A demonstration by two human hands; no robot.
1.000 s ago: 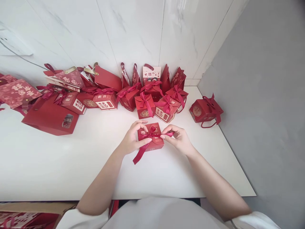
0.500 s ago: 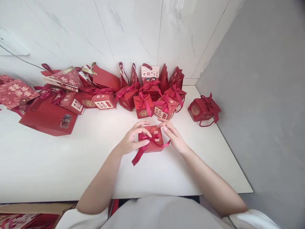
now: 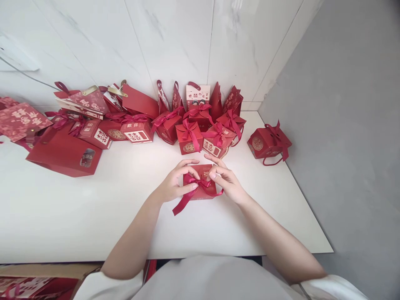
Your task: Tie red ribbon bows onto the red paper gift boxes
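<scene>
A small red gift box (image 3: pixel 201 192) stands on the white table (image 3: pixel 93 208) in front of me, with a dark red ribbon (image 3: pixel 187 199) crossing its top. My left hand (image 3: pixel 175 183) holds the box's left side and pinches the ribbon loop near the knot. My right hand (image 3: pixel 225 179) rests on the right top of the box, fingers pinched on the other ribbon loop. One loose ribbon tail hangs down to the left over the table.
Several finished red boxes with bows (image 3: pixel 189 137) and red paper bags (image 3: pixel 65 154) line the back wall. One red box with handles (image 3: pixel 268 143) sits apart at the right, near the table's edge. A cardboard carton (image 3: pixel 37 281) shows below the table's front edge.
My right hand has moved left from the ribbon's right end onto the box top, bringing the ribbon into a loop. The left hand and box have barely shifted.
</scene>
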